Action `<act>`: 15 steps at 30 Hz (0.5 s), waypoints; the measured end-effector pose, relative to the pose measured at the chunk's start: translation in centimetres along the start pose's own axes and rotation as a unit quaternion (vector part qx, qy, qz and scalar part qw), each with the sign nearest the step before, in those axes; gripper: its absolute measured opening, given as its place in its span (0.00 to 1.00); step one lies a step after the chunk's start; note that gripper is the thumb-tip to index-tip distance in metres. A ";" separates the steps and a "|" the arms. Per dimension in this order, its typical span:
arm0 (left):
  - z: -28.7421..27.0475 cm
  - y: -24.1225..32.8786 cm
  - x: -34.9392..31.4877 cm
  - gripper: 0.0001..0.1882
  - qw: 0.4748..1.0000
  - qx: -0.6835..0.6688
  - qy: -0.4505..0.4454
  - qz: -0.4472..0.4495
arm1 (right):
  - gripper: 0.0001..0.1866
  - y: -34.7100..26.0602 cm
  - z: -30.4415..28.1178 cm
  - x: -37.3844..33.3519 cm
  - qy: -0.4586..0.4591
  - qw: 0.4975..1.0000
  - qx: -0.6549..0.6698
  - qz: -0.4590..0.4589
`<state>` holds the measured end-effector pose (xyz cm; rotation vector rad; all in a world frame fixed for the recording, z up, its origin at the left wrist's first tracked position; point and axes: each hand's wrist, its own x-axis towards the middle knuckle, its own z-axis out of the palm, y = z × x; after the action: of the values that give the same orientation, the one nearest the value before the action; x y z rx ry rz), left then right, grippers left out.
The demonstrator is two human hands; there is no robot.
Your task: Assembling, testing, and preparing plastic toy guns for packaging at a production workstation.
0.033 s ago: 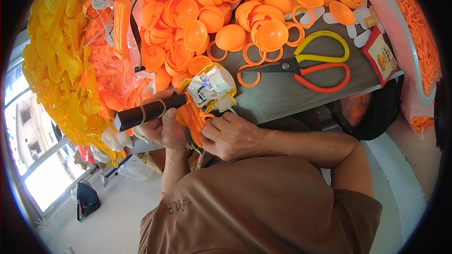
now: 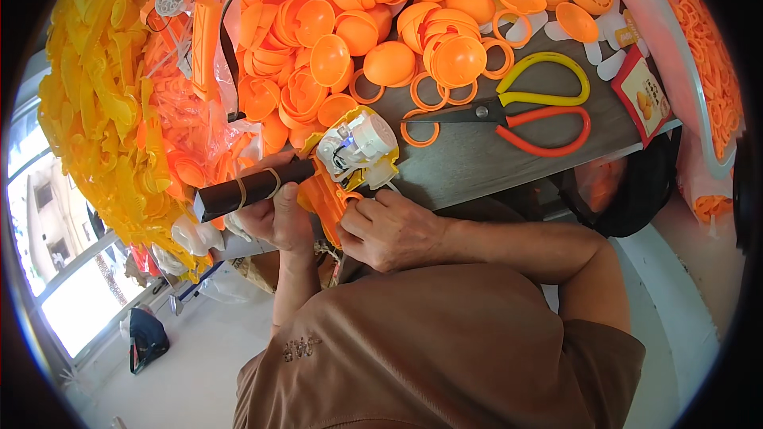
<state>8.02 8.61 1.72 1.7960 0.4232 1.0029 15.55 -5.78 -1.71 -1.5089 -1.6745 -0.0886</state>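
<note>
My left hand (image 2: pixel 280 216) is wrapped round a black cylindrical tool (image 2: pixel 230 197) with tan rubber bands about it. The tool's far end meets a toy-like assembly: an orange plastic shell (image 2: pixel 322 205) joined to a yellow shell with a white gear housing (image 2: pixel 362 144) in it. What the tool's tip touches is hidden. My right hand (image 2: pixel 389 230) is closed, its curled fingers gripping the lower edge of the orange plastic shell, beside a thin white piece (image 2: pixel 393 187). The assembly is held at the table's near edge.
Scissors (image 2: pixel 505 114) with yellow and red handles lie right of the assembly. Orange half-shells (image 2: pixel 330 59) and rings (image 2: pixel 429 94) pile up behind. Yellow parts (image 2: pixel 95 111) heap at the left. A red-and-cream packet (image 2: pixel 642 97) and a bag of orange rings (image 2: pixel 707 56) are at the right.
</note>
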 end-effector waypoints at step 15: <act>0.1 -0.3 0.4 0.17 1.000 -0.027 0.005 0.002 | 0.11 0.2 -0.5 0.4 -0.005 1.000 -0.020 -0.012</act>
<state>8.37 8.95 1.64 1.7452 0.3951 1.0169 16.08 -5.68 -1.22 -1.5213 -1.7085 -0.1270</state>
